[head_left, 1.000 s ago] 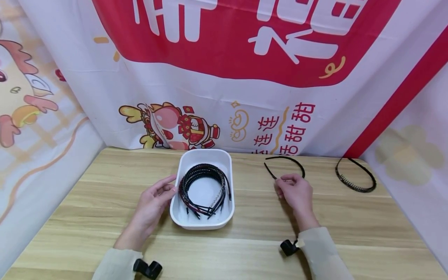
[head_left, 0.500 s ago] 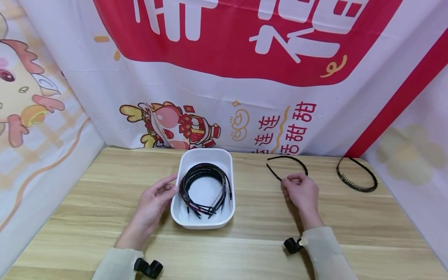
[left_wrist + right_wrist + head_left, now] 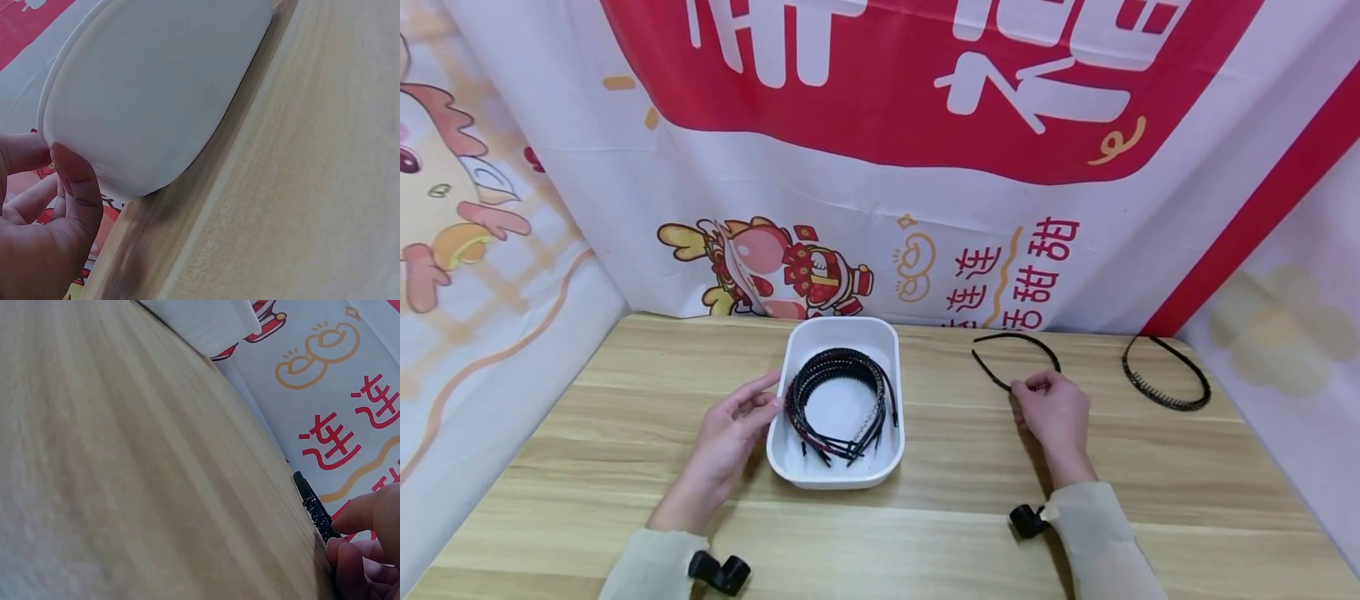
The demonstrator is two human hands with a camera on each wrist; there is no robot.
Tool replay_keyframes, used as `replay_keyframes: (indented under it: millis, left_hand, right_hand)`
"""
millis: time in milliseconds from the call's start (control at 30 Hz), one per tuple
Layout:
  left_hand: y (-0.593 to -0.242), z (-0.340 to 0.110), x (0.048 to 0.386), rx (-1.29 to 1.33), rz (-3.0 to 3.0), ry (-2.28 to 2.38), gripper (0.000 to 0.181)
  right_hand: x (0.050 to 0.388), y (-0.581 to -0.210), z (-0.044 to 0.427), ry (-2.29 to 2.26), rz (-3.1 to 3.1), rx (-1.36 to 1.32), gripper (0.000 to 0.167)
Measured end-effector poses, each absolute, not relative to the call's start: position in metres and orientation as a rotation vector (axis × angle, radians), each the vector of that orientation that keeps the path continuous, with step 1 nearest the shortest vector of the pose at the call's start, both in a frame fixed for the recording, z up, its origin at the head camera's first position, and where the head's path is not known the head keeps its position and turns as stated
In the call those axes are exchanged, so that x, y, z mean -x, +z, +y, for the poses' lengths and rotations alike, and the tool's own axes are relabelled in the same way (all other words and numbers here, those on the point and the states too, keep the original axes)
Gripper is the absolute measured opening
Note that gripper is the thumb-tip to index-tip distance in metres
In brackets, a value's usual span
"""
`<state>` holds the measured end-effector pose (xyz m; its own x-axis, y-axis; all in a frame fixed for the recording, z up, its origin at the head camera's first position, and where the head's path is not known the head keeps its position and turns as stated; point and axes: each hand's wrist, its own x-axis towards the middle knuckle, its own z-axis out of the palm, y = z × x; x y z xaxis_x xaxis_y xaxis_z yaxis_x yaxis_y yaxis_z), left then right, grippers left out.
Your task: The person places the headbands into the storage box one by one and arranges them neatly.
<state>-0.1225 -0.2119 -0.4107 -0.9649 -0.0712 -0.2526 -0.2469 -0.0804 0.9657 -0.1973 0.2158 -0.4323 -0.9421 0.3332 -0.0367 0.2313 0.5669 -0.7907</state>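
Note:
In the head view, a white tray holds several dark headbands laid together in a ring, some beaded. At its left side my left hand touches the rim and outer wall with thumb and forefinger; the left wrist view shows the thumb on the tray's wall. To the right of the tray, my right hand pinches a thin black headband low over the table, its curve pointing right. The right wrist view shows this headband's speckled end past the fingers. The hand hides part of its near side.
Another black headband, with comb teeth, lies at the table's far right corner. A printed cloth hangs along the back edge of the wooden table. More printed cloth borders both sides.
My right hand has slid slightly to the right with the headband still pinched. My left hand stays at the tray.

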Motion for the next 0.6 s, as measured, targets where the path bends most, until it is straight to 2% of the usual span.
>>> replay_keyframes:
  millis: [367,600]
  left_hand:
    - [-0.4133,-0.2112,0.1226,0.360,2.033,2.232,0.057]
    - [-0.4134,-0.2116,0.1214,0.351,2.049,2.204,0.059]
  right_hand:
    - [0.1959,-0.4376,0.2173,1.028,-2.676,0.416,0.021]
    - [0.1972,-0.4381,0.2200,1.103,-2.667,0.551,0.051]
